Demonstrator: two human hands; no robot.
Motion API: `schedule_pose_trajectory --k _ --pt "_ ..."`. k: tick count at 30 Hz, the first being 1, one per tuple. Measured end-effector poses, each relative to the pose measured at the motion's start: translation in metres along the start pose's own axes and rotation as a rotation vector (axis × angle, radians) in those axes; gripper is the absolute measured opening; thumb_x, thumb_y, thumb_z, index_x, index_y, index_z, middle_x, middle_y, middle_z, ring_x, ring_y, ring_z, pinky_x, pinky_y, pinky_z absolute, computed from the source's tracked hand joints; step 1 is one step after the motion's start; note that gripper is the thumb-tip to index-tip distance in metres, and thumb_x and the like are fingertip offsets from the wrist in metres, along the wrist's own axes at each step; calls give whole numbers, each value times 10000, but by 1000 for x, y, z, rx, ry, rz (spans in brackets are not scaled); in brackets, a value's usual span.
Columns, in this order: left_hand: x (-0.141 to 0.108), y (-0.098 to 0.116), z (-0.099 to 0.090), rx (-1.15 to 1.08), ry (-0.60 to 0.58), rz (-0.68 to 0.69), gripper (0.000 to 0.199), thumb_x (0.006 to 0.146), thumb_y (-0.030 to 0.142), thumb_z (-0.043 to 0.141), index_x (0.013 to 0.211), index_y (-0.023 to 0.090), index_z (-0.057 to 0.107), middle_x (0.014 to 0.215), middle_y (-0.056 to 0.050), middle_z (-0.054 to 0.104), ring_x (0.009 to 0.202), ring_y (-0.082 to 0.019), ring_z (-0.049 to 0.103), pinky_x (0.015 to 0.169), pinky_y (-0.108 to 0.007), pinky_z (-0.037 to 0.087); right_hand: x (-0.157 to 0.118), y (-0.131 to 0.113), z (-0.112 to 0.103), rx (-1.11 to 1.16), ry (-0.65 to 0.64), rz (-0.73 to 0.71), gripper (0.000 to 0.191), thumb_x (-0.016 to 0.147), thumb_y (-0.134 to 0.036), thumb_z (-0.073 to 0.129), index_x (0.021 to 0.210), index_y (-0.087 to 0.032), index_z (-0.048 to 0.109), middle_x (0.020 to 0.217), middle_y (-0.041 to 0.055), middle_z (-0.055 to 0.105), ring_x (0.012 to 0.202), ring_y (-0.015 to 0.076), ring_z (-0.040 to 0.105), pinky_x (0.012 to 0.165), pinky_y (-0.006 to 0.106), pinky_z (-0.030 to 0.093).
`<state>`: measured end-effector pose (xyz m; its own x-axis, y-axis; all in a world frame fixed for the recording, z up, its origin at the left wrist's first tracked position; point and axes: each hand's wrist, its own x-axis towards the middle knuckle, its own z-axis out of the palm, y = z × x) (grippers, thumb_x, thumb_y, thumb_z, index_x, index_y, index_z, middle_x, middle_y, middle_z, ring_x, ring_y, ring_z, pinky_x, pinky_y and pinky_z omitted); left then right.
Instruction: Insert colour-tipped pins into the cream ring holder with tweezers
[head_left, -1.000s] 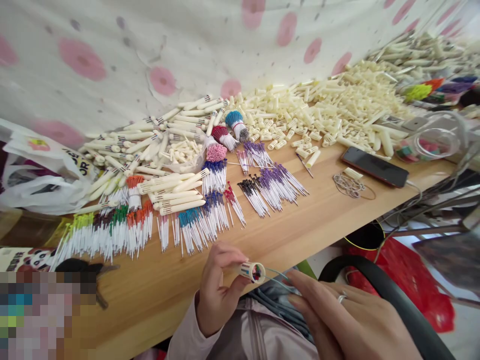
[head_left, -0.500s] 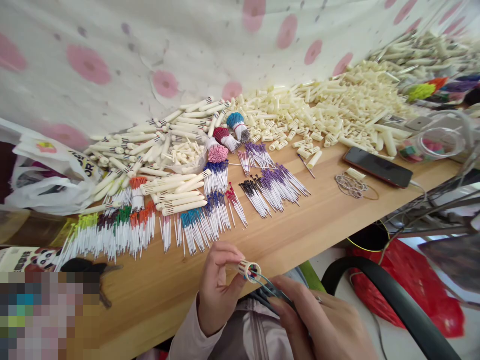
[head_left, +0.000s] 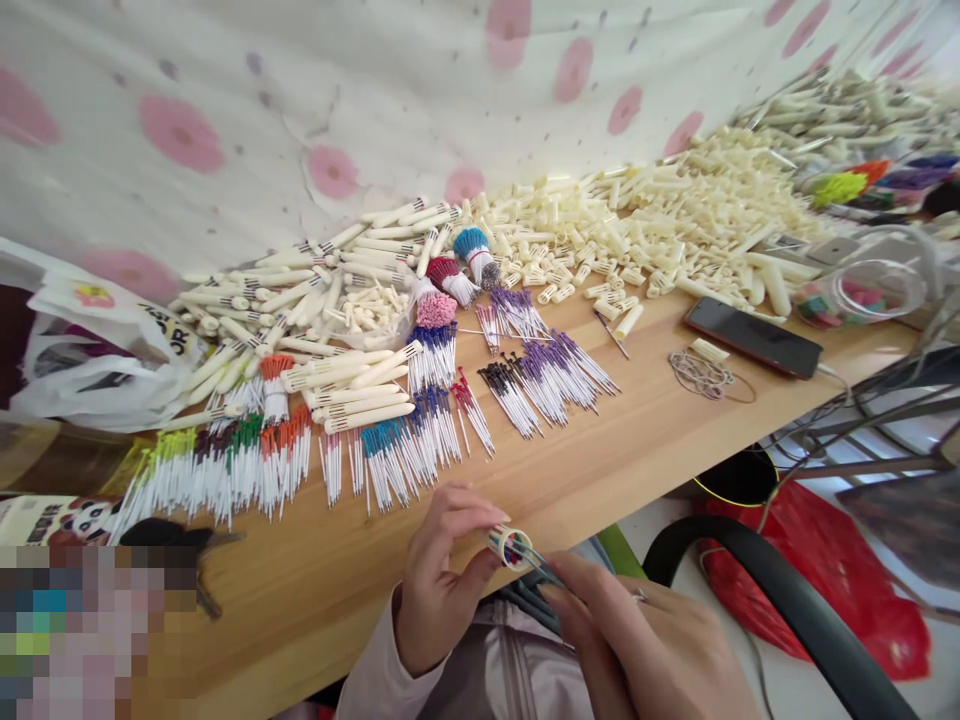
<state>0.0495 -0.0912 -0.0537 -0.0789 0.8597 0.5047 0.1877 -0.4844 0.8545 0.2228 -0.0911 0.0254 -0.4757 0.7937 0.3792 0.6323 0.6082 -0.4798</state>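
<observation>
My left hand (head_left: 442,575) pinches a short cream slotted pen barrel (head_left: 498,538) between thumb and fingers. The barrel's open round end faces right, and small coloured pieces, red and blue among them, show inside it. My right hand (head_left: 637,620) is closed on grey-blue tweezers (head_left: 541,564), whose two prongs reach into that open end. Whether the tips grip a piece is hidden. Beyond my hands lie rows of white pen refills with coloured tops, such as the light-blue group (head_left: 386,465) and the purple group (head_left: 559,370).
Cream pen bodies (head_left: 367,405) and a large heap of barrel parts (head_left: 675,210) cover the back of the table (head_left: 300,590). At right are a phone (head_left: 754,337), a tangled cord (head_left: 697,372) and a clear tub (head_left: 862,290). A black chair armrest (head_left: 780,590) curves beside my right hand.
The barrel has shifted slightly right and turned a little. The tweezer prongs look closer together, and my right hand stays nearly in place.
</observation>
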Motion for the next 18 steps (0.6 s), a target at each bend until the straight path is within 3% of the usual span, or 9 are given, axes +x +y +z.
schedule_pose_trajectory --k 9,18 --pt "2 3 0 41 -25 -8 152 955 261 635 1101 230 665 897 -48 734 852 -203 656 987 -440 493 1 2 -9 -32 24 7 184 1055 -203 376 1026 -181 557 573 -32 663 404 119 615 399 206 423" --pt "2 5 -1 27 -23 -10 173 944 229 651 1117 230 662 909 -28 730 859 -180 656 1014 -407 479 1 4 -7 -6 50 -5 224 1053 -194 368 924 -197 550 562 -33 654 382 106 592 396 208 407"
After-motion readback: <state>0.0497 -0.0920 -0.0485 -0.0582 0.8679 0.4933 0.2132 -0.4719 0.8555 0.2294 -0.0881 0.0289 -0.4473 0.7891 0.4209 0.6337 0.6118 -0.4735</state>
